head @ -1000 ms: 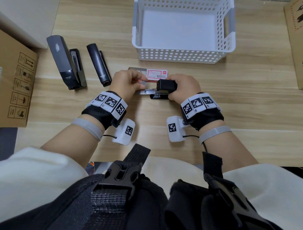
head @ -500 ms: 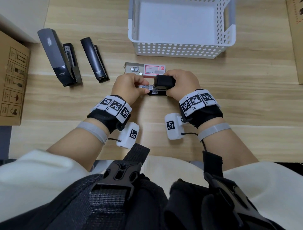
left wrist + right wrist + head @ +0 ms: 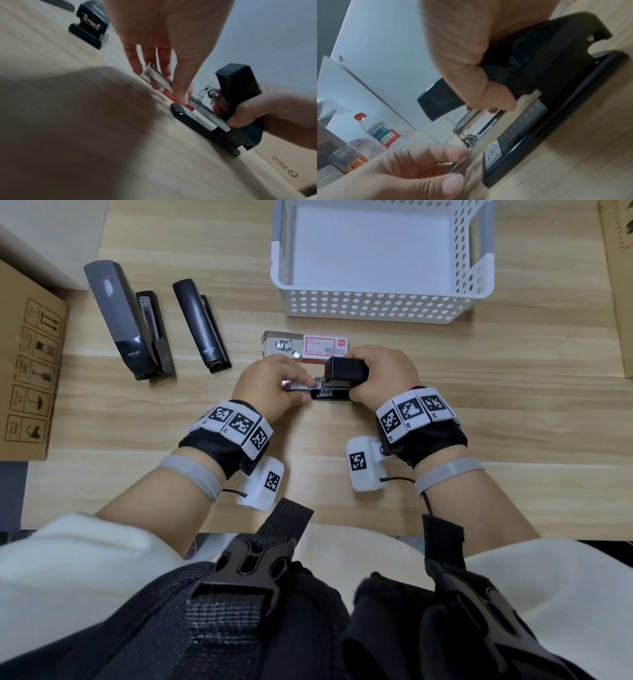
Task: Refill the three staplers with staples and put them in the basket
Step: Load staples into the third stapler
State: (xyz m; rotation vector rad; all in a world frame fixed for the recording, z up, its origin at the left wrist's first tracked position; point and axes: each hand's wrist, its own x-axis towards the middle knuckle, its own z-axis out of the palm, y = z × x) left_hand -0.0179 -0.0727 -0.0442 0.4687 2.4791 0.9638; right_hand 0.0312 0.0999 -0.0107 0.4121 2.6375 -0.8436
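A small black stapler [image 3: 337,383] stands on the wooden table with its top swung up. My right hand [image 3: 380,374] grips that raised top [image 3: 240,86] and the magazine beneath it [image 3: 488,121]. My left hand [image 3: 270,386] pinches a silver strip of staples [image 3: 158,77] at the front end of the open magazine [image 3: 458,165]. Behind the hands lies an open staple box [image 3: 306,345] with a red and white label. Two more dark staplers lie at the left: a large one [image 3: 128,318] and a slimmer one [image 3: 202,325]. The white perforated basket [image 3: 380,306] stands behind, with nothing inside.
A cardboard box [image 3: 29,364] sits at the table's left edge and another [image 3: 616,285] at the right edge. In the right wrist view a water bottle [image 3: 380,131] and a clear jar [image 3: 349,157] stand off to the left.
My left hand has drawn back from the staple box and brought the staple strip to the front of the open stapler. My right hand keeps its grip on the stapler.
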